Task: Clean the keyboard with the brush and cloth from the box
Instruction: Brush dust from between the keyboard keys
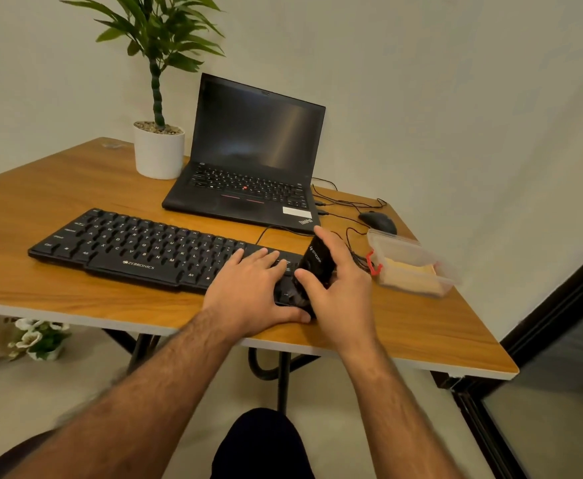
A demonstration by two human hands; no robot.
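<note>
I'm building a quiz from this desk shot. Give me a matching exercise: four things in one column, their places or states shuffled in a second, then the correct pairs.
Things
1. left hand
2. right hand
3. clear box
4. mouse

Places or states
A. behind the clear box, near the table's far right edge
B. lies flat on the right part of the keyboard
C. grips the black brush over the keyboard's right end
D. sits right of the keyboard with a yellowish cloth inside

Pairs: 1-B, 2-C, 3-D, 4-A
</note>
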